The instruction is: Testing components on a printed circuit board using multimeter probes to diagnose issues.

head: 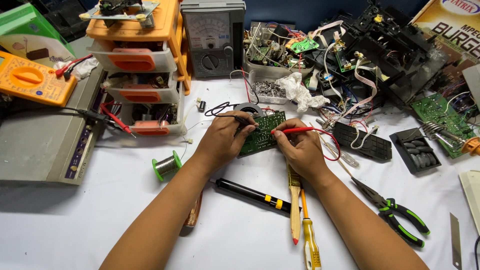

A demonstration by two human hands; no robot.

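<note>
At the far left of the table (90, 220) an orange multimeter (31, 79) lies on a grey case, with an orange drawer unit (142, 60) beside it and a green solder spool (167, 165) below. Toward the middle, the left hand (222, 142) has its fingers pinched round a black probe (239, 119), its tip set on the green circuit board (262, 132), which lies flat between both hands. The right hand (300, 150) grips a red probe (295, 131) in closed fingers, tip on the same board. By my reckoning the step in hand is probing the board; the exact contact points are, I think, too small to make out. A further reading would call for steady tips and a look at the grey analogue meter (213, 37) behind. Pliers (397, 212) lie at the right.
</note>
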